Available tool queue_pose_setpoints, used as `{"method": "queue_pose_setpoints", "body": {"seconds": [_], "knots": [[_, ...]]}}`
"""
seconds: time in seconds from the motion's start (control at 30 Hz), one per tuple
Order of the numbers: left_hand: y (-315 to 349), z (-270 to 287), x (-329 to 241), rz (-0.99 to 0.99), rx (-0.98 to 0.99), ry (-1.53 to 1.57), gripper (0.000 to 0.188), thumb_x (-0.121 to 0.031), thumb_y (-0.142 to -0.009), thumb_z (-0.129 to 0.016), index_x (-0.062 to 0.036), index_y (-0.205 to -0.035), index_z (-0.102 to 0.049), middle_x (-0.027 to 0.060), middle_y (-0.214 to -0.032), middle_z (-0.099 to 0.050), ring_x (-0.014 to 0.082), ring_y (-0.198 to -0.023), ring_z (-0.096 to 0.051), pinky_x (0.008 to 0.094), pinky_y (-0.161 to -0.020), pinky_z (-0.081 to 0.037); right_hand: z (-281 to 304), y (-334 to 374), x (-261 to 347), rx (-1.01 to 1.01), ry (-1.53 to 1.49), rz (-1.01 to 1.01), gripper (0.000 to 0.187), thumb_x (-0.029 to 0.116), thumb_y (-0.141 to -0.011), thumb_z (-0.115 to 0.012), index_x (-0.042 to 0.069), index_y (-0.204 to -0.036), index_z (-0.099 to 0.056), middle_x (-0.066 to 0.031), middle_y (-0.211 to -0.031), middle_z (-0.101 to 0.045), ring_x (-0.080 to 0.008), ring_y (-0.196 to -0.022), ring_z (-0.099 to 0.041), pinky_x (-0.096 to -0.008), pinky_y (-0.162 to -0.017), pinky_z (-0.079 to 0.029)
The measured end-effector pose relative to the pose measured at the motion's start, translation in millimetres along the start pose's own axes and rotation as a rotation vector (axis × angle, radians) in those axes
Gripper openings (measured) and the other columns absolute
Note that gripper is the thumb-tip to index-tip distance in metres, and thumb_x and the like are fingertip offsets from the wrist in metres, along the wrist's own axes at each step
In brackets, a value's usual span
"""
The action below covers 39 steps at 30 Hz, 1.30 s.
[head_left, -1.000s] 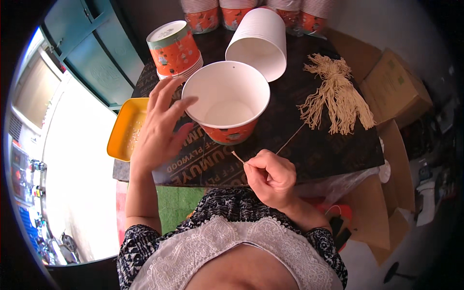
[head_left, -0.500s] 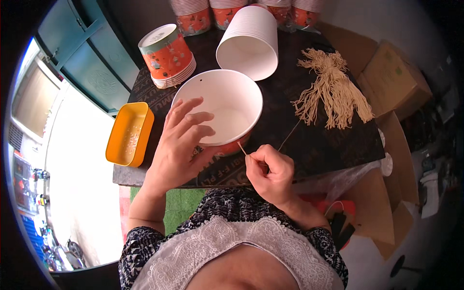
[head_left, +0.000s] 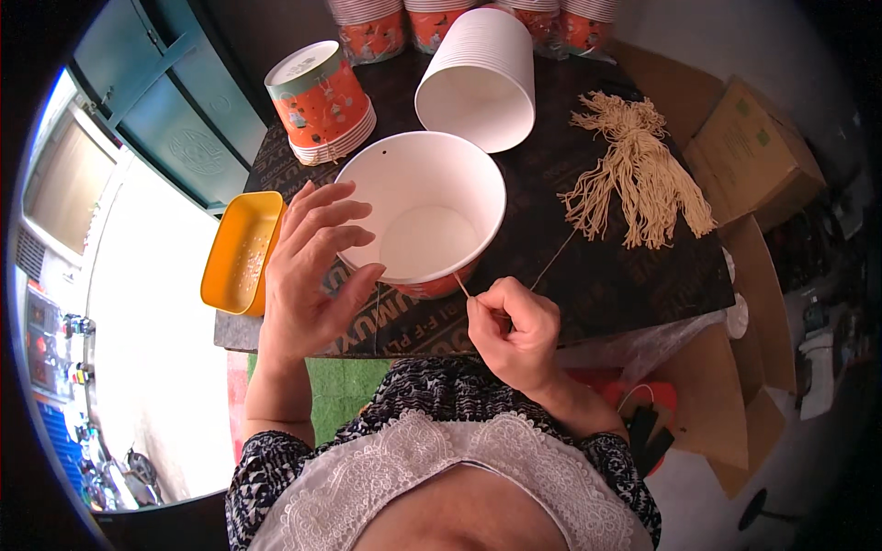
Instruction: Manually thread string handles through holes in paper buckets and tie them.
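Threading work at a tabletop: an orange-printed paper bucket (head_left: 432,220) with a white interior stands upright at the centre of the frame, a small hole showing high in its far wall. Below its near rim, the tip of a beige cord (head_left: 463,286) meets the outer wall; whether it has entered a hole cannot be told. The right hand (head_left: 516,323) pinches this cord, which runs up toward a tasselled bundle of cords (head_left: 638,174) at upper right. The left hand (head_left: 317,262), fingers spread, is at the bucket's left rim; contact is uncertain. The step appears to be fitting the cord to the bucket wall; the next move likely calls for a steadied bucket and a fine push. Outward lie a nested stack of buckets (head_left: 482,78) on its side, top centre, and a yellow tray (head_left: 222,275), left.
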<state>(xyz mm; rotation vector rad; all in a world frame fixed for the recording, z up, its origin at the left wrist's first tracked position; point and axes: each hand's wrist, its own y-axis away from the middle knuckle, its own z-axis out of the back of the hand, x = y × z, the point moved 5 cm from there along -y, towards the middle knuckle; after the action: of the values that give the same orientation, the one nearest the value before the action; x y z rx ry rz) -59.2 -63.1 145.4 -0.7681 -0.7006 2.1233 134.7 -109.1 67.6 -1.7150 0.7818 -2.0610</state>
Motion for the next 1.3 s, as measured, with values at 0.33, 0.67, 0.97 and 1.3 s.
{"method": "queue_pose_setpoints", "body": {"seconds": [0.33, 0.67, 0.97, 1.3], "knots": [[-3, -1, 0, 0.016, 0.034, 0.017, 0.021, -0.009, -0.073, -0.073, -0.0052, -0.091, -0.061, 0.0115, -0.106, -0.064, 0.0343, -0.118, -0.054, 0.0543, -0.105, -0.034, 0, -4, -2, -0.012, 0.002, 0.006, 0.020, -0.009, -0.080, -0.064, 0.002, -0.071, -0.050, 0.0055, -0.057, -0.044, 0.0008, -0.050, -0.036, -0.0193, -0.043, -0.027], [-34, -25, 0, 0.006, 0.498, 0.308, 0.034, -0.005, -0.085, -0.059, 0.0007, -0.119, -0.058, 0.0189, -0.120, -0.058, 0.0368, -0.119, -0.051, 0.0431, -0.101, -0.040, -6, -17, -1, 0.035, 0.055, 0.006, 0.019, -0.006, -0.077, -0.067, 0.003, -0.071, -0.051, -0.0037, -0.056, -0.049, -0.0104, -0.047, -0.051, -0.0257, -0.044, -0.039], [-43, -29, -7, -0.065, 0.583, 0.329, 0.030, -0.001, -0.086, -0.057, 0.0012, -0.116, -0.060, 0.0209, -0.118, -0.059, 0.0373, -0.117, -0.053, 0.0442, -0.099, -0.042, 1, -12, 3, -0.036, 0.121, 0.094, 0.018, -0.009, -0.077, -0.065, 0.001, -0.069, -0.052, 0.0009, -0.056, -0.048, -0.0025, -0.047, -0.042, -0.0208, -0.042, -0.032], [-46, -34, -7, -0.105, 0.609, 0.309, 0.027, -0.001, -0.084, -0.058, 0.0015, -0.111, -0.062, 0.0185, -0.112, -0.062, 0.0358, -0.116, -0.054, 0.0438, -0.099, -0.042, -1, -13, 0, -0.031, 0.175, 0.111, 0.022, -0.010, -0.074, -0.065, 0.002, -0.066, -0.048, 0.0012, -0.054, -0.045, -0.0033, -0.046, -0.044, -0.0211, -0.042, -0.034]]}}
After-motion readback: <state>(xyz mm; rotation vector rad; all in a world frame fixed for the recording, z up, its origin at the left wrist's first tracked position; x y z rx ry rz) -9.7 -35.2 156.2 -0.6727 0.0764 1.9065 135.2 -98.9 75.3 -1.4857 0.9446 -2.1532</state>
